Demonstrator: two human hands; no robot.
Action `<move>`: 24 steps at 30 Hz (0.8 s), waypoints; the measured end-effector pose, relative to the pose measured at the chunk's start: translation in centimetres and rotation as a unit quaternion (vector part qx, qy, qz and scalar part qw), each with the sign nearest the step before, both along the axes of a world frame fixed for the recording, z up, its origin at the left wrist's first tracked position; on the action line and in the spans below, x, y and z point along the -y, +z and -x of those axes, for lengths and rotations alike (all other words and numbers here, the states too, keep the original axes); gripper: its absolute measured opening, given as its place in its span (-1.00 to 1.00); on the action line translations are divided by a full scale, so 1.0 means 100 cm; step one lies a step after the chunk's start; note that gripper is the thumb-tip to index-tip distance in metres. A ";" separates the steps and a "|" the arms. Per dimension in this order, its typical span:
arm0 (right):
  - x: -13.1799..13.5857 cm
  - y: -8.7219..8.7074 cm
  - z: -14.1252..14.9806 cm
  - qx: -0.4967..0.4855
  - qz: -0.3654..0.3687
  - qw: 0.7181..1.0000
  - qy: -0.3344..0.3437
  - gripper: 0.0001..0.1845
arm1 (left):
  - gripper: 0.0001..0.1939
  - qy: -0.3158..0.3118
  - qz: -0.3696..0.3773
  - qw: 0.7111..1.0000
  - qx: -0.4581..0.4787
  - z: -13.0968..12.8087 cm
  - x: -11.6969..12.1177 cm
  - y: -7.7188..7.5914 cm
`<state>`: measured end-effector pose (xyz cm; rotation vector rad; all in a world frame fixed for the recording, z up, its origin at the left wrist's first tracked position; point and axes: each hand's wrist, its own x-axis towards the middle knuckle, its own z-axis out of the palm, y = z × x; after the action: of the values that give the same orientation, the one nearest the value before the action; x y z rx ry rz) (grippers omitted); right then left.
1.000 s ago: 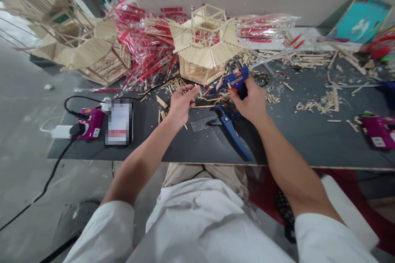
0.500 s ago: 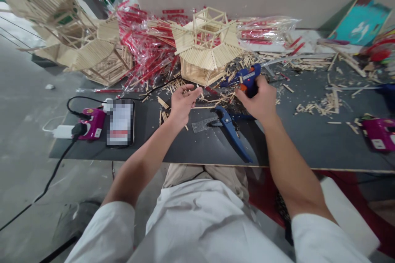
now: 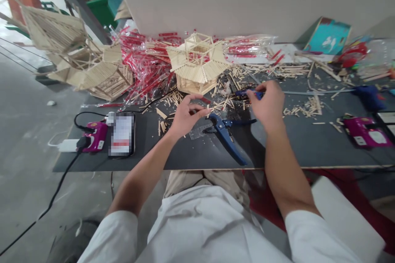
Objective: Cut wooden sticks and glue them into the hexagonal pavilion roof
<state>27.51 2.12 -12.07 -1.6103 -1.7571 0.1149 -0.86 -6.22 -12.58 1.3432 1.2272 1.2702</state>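
While a blue cutter (image 3: 230, 144) lies beside the left hand (image 3: 186, 117), sticks (image 3: 315, 105), phone (image 3: 121, 135)

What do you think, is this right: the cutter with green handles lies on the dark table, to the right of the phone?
Not quite: the cutter has blue handles, not green, as the head view shows. It does lie on the dark table, to the right of the phone.

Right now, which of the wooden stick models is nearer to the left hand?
The middle model, just beyond the left hand; the other stickwork is farther left, beyond the phone.
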 end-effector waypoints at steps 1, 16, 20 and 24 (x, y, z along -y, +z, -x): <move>0.007 0.004 0.013 -0.070 0.024 0.995 0.069 -0.79 | -0.47 -0.002 -0.001 1.000 -0.004 0.000 0.000 -0.001; 0.042 0.002 0.073 -0.332 0.275 0.824 0.367 -0.70 | -0.38 -0.031 -0.021 0.999 0.003 0.004 -0.001 -0.006; 0.045 0.003 0.076 -0.362 0.300 0.793 0.387 -0.72 | -0.21 -0.060 0.011 0.998 0.024 0.004 0.000 -0.004; 0.044 0.003 0.073 -0.377 0.325 0.766 0.406 -0.76 | -0.18 -0.066 0.036 0.997 0.035 0.003 0.001 -0.002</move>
<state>20.16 -2.26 -11.80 -0.8052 -1.6445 1.6922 -1.17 -6.29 -12.79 1.2959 1.1076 1.1608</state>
